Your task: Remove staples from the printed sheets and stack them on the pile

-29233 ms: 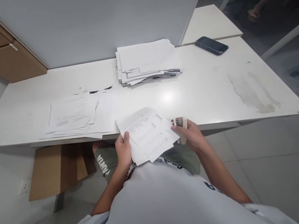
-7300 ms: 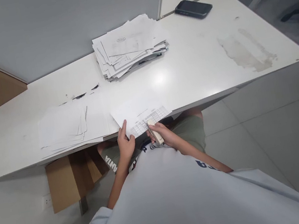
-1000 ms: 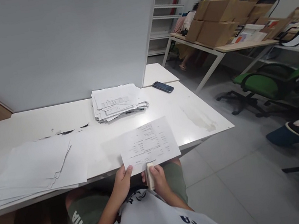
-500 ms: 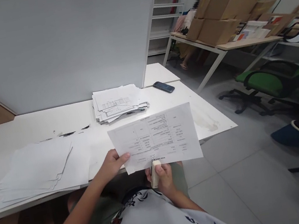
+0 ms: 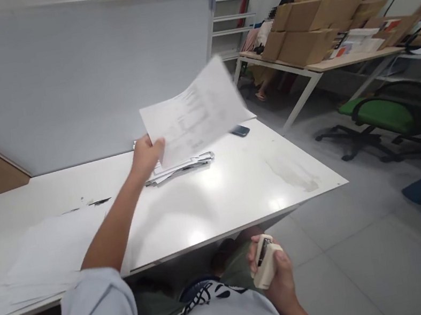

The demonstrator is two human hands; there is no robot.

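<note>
While loose sheets (image 5: 48,251) lie flat near the desk's (image 5: 240,185) left front edge, your left hand (image 5: 144,155) pinches one printed sheet (image 5: 195,114) by its left edge, lifted above the pile (image 5: 182,167) at the back edge. It looks light and floppy, easily creased. Below the front edge, your right hand (image 5: 274,274) is closed around a small stapler (image 5: 264,261).

White desk (image 5: 240,185) carries 3 things: a loose spread of white sheets (image 5: 48,251) at its near left edge, a paper stack (image 5: 183,166) toward the back by the partition, and a dark phone (image 5: 240,131) just right of that stack.
</note>
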